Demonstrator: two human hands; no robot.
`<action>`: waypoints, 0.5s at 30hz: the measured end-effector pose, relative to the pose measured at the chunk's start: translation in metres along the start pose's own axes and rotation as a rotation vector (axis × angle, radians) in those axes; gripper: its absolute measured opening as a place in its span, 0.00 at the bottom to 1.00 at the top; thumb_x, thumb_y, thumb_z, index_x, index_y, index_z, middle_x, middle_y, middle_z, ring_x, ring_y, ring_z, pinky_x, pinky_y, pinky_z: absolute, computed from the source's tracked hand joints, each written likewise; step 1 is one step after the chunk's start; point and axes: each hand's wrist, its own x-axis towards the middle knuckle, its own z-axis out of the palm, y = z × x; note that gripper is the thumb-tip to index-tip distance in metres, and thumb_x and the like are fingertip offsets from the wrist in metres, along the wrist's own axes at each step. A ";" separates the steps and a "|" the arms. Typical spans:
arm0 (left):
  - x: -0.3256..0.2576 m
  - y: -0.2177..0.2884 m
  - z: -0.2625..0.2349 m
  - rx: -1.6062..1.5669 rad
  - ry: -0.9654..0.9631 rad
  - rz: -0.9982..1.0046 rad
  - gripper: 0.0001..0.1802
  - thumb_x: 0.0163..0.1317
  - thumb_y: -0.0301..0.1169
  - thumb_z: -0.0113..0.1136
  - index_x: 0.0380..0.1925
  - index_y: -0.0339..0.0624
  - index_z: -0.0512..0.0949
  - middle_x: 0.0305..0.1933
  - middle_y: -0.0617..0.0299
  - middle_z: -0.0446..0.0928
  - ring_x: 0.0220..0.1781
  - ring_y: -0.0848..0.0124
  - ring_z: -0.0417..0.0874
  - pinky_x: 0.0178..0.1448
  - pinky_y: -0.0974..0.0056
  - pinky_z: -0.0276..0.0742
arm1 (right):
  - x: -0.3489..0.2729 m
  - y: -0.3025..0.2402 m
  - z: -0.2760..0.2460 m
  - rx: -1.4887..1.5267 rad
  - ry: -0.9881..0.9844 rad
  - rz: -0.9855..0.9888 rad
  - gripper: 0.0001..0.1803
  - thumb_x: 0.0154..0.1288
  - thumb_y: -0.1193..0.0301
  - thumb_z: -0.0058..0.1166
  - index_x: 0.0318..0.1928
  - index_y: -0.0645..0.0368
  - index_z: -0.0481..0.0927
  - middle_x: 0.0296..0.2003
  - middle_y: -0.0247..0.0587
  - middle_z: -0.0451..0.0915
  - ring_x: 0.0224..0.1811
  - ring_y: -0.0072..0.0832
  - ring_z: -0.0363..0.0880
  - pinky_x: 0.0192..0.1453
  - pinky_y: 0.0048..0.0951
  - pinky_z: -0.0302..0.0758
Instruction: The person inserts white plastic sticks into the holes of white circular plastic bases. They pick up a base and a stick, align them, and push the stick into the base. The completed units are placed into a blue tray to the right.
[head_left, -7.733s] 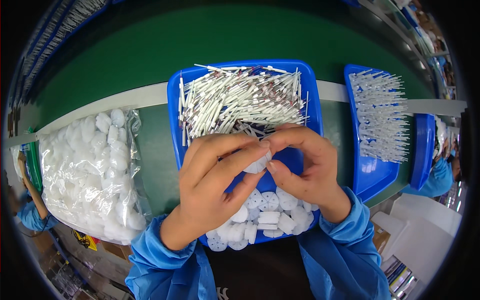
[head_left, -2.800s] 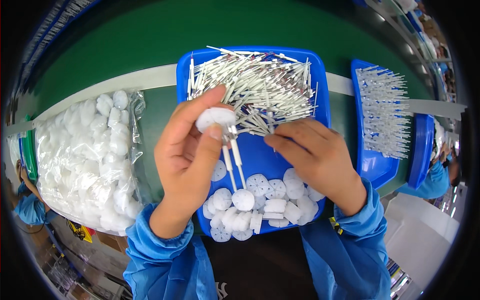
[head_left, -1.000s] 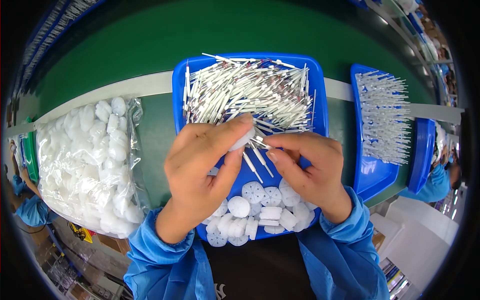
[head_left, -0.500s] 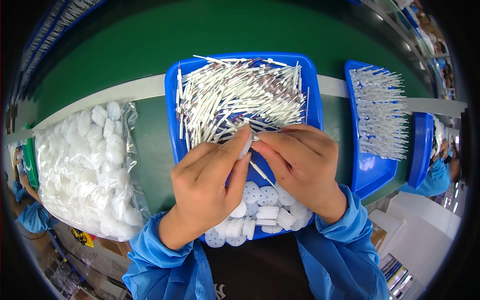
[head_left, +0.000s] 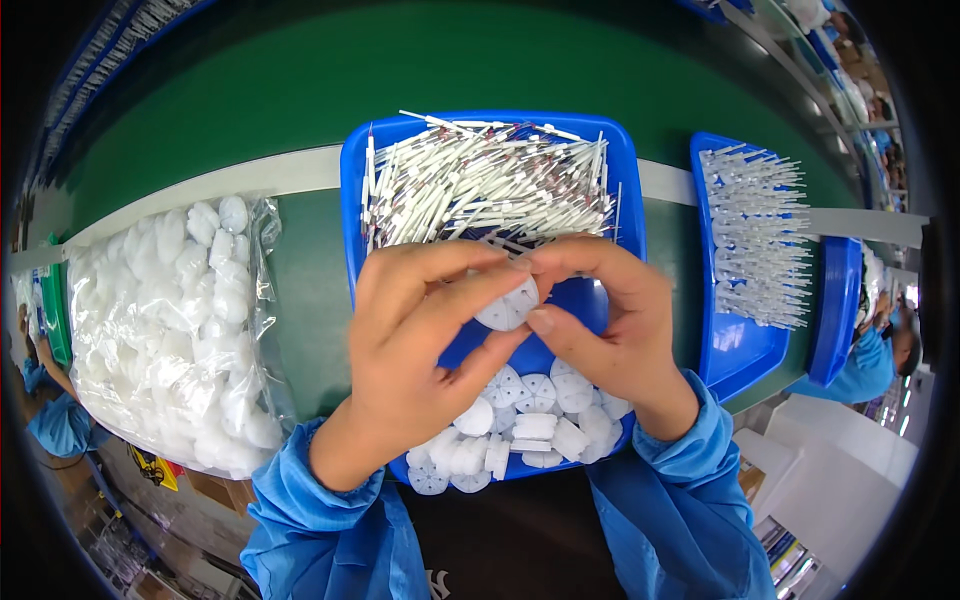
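- The left hand (head_left: 420, 350) and the right hand (head_left: 610, 320) meet over the middle blue tray (head_left: 600, 300), both pinching one white round disc (head_left: 508, 305) between thumb and fingertips; each grip is clenched on that disc.
- The disc sits just above the heap of white sticks (head_left: 480, 185) at the tray's far end, with loose white discs (head_left: 520, 430) piled at the near end.
- To do this well, I judge the disc should be held by its rim, face level, so its centre remains accessible.
- Keep wrists low over the tray so a slip lands inside.
- A clear bag of white parts (head_left: 170, 330) lies left on the green tabletop (head_left: 310, 270); a second blue tray (head_left: 740, 350) sits right.
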 end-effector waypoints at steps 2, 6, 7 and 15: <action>-0.003 0.003 0.001 -0.010 -0.003 0.011 0.30 0.48 0.24 0.84 0.55 0.39 0.88 0.57 0.53 0.87 0.55 0.55 0.85 0.59 0.55 0.80 | 0.000 -0.001 0.000 0.019 -0.019 0.016 0.21 0.64 0.81 0.74 0.57 0.63 0.87 0.39 0.38 0.90 0.43 0.25 0.89 0.53 0.29 0.83; 0.001 0.001 -0.001 -0.025 -0.004 0.049 0.29 0.51 0.26 0.83 0.56 0.38 0.88 0.58 0.51 0.88 0.56 0.54 0.87 0.60 0.55 0.81 | -0.002 -0.010 0.000 0.227 0.000 0.140 0.19 0.67 0.84 0.72 0.57 0.66 0.85 0.40 0.36 0.91 0.45 0.21 0.90 0.52 0.26 0.84; 0.001 0.000 -0.001 -0.041 -0.003 0.037 0.29 0.52 0.27 0.83 0.57 0.39 0.88 0.58 0.51 0.89 0.56 0.54 0.87 0.60 0.55 0.81 | -0.002 -0.010 -0.001 0.250 -0.008 0.152 0.18 0.68 0.84 0.71 0.57 0.66 0.85 0.39 0.37 0.91 0.45 0.20 0.90 0.52 0.25 0.84; 0.000 0.001 -0.002 -0.066 -0.068 0.017 0.26 0.55 0.28 0.83 0.56 0.39 0.88 0.59 0.50 0.91 0.56 0.54 0.88 0.61 0.55 0.80 | -0.003 -0.001 -0.009 0.410 -0.045 0.261 0.12 0.70 0.85 0.69 0.50 0.66 0.82 0.38 0.37 0.90 0.42 0.18 0.90 0.48 0.21 0.83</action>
